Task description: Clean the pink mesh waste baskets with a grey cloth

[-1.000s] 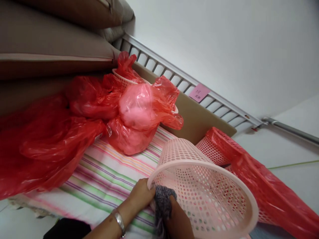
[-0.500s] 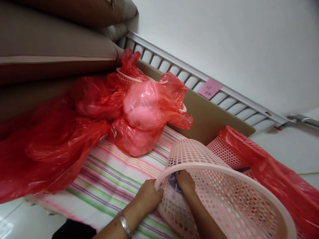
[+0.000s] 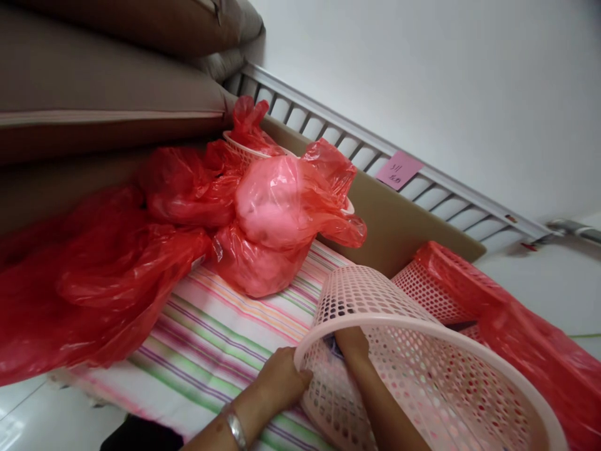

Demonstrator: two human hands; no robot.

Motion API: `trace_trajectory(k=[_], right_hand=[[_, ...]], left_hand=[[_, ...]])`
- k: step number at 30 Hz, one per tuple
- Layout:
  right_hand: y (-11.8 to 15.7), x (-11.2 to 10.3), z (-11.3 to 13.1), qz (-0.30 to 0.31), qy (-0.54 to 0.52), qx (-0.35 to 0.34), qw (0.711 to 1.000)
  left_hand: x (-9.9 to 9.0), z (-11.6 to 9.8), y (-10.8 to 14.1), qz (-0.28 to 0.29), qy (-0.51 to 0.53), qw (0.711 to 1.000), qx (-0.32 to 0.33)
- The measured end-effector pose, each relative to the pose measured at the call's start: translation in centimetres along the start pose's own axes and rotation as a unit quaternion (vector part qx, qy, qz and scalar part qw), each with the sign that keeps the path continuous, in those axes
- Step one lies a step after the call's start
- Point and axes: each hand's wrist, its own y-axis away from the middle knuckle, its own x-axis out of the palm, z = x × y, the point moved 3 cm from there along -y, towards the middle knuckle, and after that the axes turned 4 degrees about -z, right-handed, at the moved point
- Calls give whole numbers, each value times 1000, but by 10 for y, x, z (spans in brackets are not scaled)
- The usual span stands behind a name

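At lower middle, the left hand [image 3: 284, 381] squeezes the pink mesh basket [image 3: 389, 321], maybe keeping it still. Inside, the right hand [image 3: 353, 343] touches a cloth [image 3: 333, 345]; I can't tell its grip.

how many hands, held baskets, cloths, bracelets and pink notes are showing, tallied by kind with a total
Hands: 2, left hand and right hand
Held basket: 1
Cloth: 1
Bracelet: 1
Pink note: 1
Total: 6

I work in an apparent home, among brown padded cushions [image 3: 107, 75], white multicolour-striped cloth [image 3: 188, 357] and a slatted metal radiator [image 3: 335, 134].
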Motion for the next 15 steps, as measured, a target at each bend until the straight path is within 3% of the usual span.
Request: trace_trajectory(k=[7, 12, 15], right_hand=[[57, -9, 5, 47, 1, -12, 999], [106, -8, 3, 69, -56, -73, 993], [117, -7, 3, 66, -85, -97, 989]], left_hand=[[1, 0, 0, -14, 8, 1000, 11], [0, -3, 1, -26, 6, 999, 21], [-1, -5, 2, -26, 5, 999, 27]])
